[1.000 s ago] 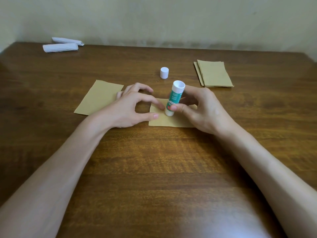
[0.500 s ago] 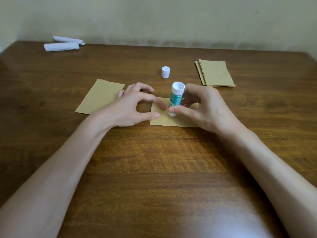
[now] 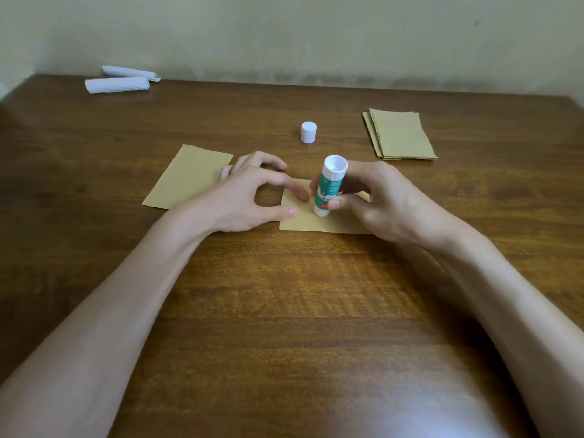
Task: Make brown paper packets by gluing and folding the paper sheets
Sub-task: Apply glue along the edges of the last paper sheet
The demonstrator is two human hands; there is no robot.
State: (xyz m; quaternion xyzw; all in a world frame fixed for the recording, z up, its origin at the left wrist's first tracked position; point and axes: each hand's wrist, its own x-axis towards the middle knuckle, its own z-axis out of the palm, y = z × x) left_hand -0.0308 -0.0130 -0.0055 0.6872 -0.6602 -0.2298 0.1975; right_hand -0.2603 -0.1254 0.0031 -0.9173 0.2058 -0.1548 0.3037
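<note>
Two bare hands are seen over one small brown paper sheet (image 3: 301, 222) lying flat near the middle of a dark wooden table (image 3: 284, 311) with visible grain and a glossy glare. A glue stick (image 3: 328, 191) is held upright on this sheet, lower end touching the paper. A green and white label is wrapped round its cylindrical plastic body; the print is too blurred to be read, and a small red mark is seen near the bottom. Its white ribbed cap (image 3: 308, 131) is stood apart, further back.

The right hand (image 3: 385, 203) is curled round the glue stick, with the tube pinched between thumb and fingers. The left hand (image 3: 246, 200) is arched, fingers spread apart, thumb tip and index tip pressed on the sheet's left part, nothing gripped.

A second flat brown sheet (image 3: 186, 178), matte and rectangular, is placed just left, partly under the left hand's far fingers. A neat stack of brown sheets (image 3: 401, 134) is placed at back right, well apart. Two white folded paper rolls (image 3: 117, 84) are laid at the far left edge beside a plain pale wall (image 3: 316, 33).
</note>
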